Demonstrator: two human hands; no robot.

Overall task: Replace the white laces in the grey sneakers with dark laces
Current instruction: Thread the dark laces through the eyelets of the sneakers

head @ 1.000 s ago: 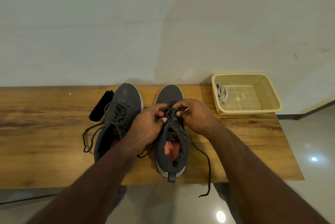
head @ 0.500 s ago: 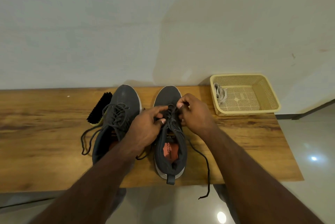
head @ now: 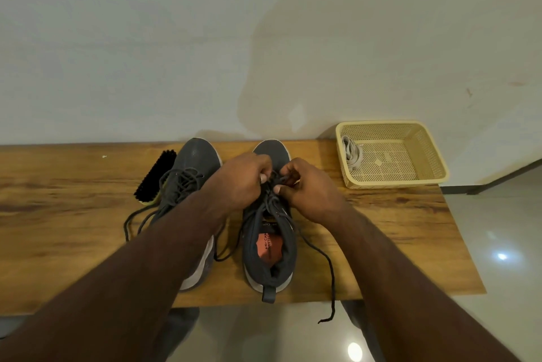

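- Two grey sneakers sit side by side, toes toward the wall, at centre frame on a wooden bench [head: 381, 229].
- The left hand [head: 243, 182] and right hand [head: 308, 188] meet over the right sneaker [head: 269, 244], each pinching its dark lace [head: 274, 185] near the upper eyelets.
- One lace end trails right, hanging off the bench's near edge.
- The left sneaker [head: 190, 174] is already laced dark.
- White laces [head: 350, 153] lie in the yellow basket [head: 410, 180], right of frame.
- A black brush [head: 155, 175] lies just left of the left sneaker.
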